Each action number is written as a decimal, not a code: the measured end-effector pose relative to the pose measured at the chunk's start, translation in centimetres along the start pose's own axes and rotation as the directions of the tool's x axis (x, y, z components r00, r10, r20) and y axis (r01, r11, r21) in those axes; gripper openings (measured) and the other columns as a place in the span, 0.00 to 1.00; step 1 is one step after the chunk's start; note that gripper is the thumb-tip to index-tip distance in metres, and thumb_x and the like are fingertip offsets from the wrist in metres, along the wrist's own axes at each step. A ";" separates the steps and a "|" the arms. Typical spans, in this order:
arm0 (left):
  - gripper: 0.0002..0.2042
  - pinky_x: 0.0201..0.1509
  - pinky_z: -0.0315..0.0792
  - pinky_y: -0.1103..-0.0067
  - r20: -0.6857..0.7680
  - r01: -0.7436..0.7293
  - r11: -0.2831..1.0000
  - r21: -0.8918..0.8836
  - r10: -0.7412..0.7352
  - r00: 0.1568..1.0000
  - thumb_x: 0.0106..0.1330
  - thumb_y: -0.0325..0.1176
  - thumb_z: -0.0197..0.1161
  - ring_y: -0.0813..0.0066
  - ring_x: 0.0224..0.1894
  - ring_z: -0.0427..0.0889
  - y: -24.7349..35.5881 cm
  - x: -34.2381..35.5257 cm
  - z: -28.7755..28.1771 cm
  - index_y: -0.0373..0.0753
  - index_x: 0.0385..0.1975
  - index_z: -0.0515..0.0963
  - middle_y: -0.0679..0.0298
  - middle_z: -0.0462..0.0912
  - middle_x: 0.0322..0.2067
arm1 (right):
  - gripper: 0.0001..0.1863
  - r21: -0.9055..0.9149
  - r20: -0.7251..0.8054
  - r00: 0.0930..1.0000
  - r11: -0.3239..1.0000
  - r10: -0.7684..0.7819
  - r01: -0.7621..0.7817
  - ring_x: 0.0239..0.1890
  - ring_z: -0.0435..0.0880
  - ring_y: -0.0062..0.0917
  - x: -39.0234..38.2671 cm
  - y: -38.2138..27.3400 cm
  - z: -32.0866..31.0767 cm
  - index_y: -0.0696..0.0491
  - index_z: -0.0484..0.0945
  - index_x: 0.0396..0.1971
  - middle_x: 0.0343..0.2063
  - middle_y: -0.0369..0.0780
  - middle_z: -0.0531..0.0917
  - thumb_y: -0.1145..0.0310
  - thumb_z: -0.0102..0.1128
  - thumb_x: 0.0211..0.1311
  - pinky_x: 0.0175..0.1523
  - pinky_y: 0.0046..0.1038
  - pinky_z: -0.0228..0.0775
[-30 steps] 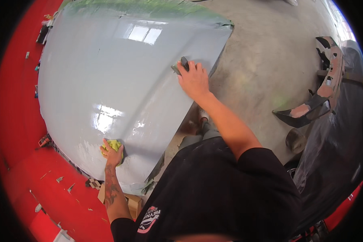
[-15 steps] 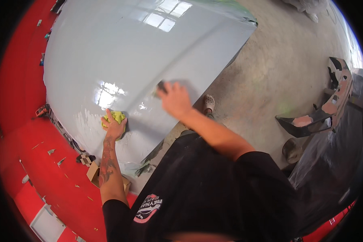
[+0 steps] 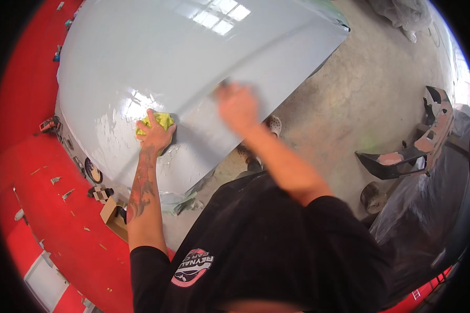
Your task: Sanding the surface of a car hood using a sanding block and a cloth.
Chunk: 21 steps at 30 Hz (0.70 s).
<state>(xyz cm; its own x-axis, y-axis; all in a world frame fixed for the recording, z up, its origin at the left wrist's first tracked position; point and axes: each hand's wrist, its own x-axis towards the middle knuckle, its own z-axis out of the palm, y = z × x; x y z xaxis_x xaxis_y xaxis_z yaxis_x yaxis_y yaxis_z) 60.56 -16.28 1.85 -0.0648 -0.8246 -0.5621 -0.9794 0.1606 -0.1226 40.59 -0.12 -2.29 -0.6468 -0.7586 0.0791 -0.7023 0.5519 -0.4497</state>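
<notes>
A large, glossy light-grey car panel (image 3: pixel 193 68), apparently a hood, spreads out in front of me, wet-looking streaks and window reflections on it. My left hand (image 3: pixel 158 136) presses a crumpled yellow-green cloth (image 3: pixel 162 121) against the panel's near left part, fingers spread over it and bent round it. Farther right, my right hand (image 3: pixel 238 108) is smeared by motion, its fingers closed round a small dark block (image 3: pixel 224 83) at the panel's surface. The block's exact kind is too blurred to tell. A faint raised crease runs along the panel close to this hand.
Concrete floor (image 3: pixel 324 120) lies to the right, with a black and pinkish bumper (image 3: pixel 423 151) standing on it. Plastic sheeting (image 3: pixel 418 208) covers something at the lower right. Left of the panel are a red wall (image 3: pixel 31 135) and an open cardboard box (image 3: pixel 114 219).
Both hands have moved farther up the panel, the left one with the cloth, the right one with the dark block and slightly rightward. The view has shifted a little.
</notes>
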 end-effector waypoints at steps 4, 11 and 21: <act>0.54 0.70 0.51 0.39 -0.002 -0.093 0.995 0.027 0.093 0.996 0.60 0.60 0.65 0.18 0.71 0.37 -1.4 0.9 0.9 0.61 0.76 0.30 0.38 0.25 0.74 | 0.14 0.094 -0.057 0.897 0.892 -0.439 0.443 0.44 0.78 0.41 -5.0 -6.2 4.1 0.47 0.80 0.45 0.47 0.44 0.78 0.65 0.55 0.59 0.43 0.41 0.73; 0.53 0.72 0.46 0.39 0.030 -0.119 0.989 -0.082 0.122 0.992 0.61 0.58 0.65 0.18 0.71 0.32 -0.4 -1.0 -0.4 0.61 0.76 0.31 0.38 0.23 0.73 | 0.25 -0.082 -0.286 0.949 0.984 0.128 -0.158 0.47 0.76 0.43 6.6 9.3 -1.3 0.40 0.76 0.56 0.49 0.42 0.77 0.56 0.66 0.56 0.50 0.46 0.70; 0.53 0.72 0.46 0.39 0.030 -0.108 0.993 -0.039 0.109 0.994 0.61 0.56 0.66 0.17 0.71 0.31 -1.0 -0.5 0.1 0.62 0.76 0.30 0.38 0.22 0.73 | 0.19 -0.032 0.022 0.933 0.932 -0.359 0.360 0.51 0.74 0.44 -0.3 -5.3 4.8 0.40 0.79 0.50 0.56 0.40 0.76 0.65 0.57 0.58 0.52 0.50 0.68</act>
<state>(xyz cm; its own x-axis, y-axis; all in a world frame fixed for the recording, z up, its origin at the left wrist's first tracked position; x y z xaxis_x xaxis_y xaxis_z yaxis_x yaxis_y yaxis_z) 61.57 -15.99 2.11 -0.1658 -0.7852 -0.5967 -0.9733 0.2278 -0.0294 45.96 -4.46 -4.16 -0.3442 -0.9138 0.2155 -0.8971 0.2524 -0.3626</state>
